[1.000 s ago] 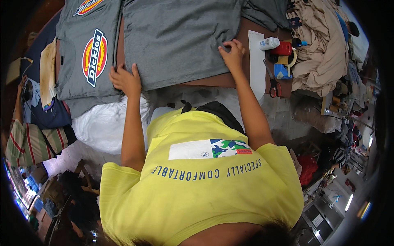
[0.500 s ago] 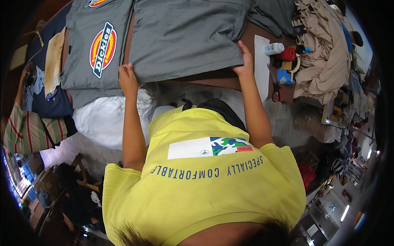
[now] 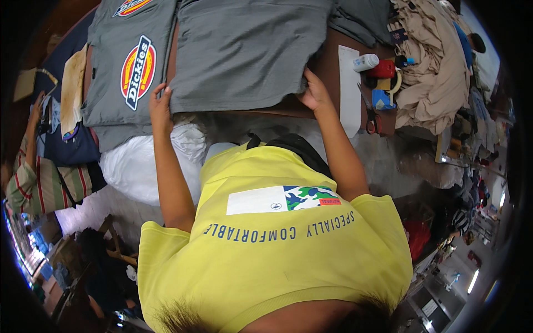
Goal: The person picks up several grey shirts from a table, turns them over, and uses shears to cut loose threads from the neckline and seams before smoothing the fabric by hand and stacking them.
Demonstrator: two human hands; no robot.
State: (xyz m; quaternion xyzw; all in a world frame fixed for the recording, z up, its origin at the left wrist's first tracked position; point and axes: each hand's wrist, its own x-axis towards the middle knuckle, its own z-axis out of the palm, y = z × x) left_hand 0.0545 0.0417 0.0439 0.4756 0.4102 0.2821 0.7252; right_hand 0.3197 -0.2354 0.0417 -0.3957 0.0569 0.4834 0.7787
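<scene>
A plain grey T-shirt (image 3: 244,61) lies spread on the brown table, its hem toward me. My right hand (image 3: 315,93) grips the shirt's near right corner, thumb on top and fingers partly hidden beneath the cloth. At the near left corner, my left hand (image 3: 161,111) is beside the shirt's edge with thumb and forefinger slightly apart. Left of it lies a grey T-shirt with a round red and yellow print (image 3: 137,72), overlapping more grey cloth.
On the table at right are a white strip (image 3: 349,91), scissors (image 3: 373,121), a white bottle (image 3: 366,62), a red container (image 3: 382,69) and a tape roll (image 3: 395,83). Beige cloth (image 3: 433,72) is heaped beyond. A white bag (image 3: 139,166) stands below; another person's striped sleeve (image 3: 39,183) shows at left.
My left hand has moved slightly left, its fingers loosening from the shirt's corner. My right hand has shifted left and a little nearer, drawing the right edge inward.
</scene>
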